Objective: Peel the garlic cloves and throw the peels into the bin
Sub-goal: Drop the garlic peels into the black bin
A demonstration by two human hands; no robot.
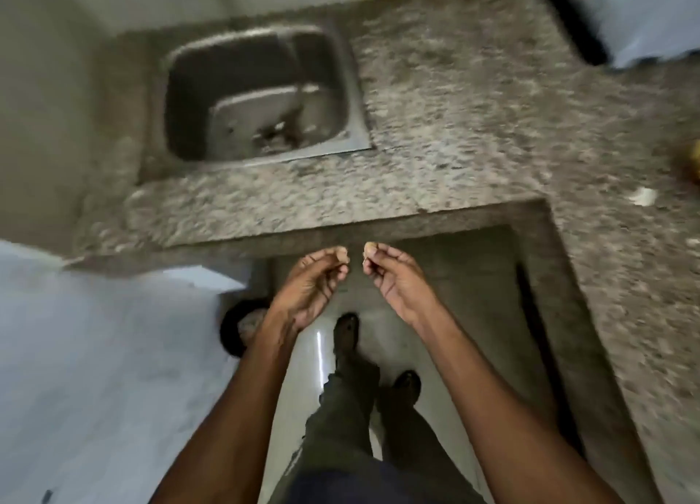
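Both hands hovered before a granite counter (435, 125); the right hand (394, 276) pinched a small, light garlic clove (369, 247), best gripped at its ends; the left hand (314, 280) pinched something unclear

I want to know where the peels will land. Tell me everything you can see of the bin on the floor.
The bin is a round, black-rimmed container on the floor, below the granite counter's front edge and left of the person's feet. Only part shows: the left forearm crosses its right side. Something pale and speckled lies inside; blur hides what. Neither hand touches it.
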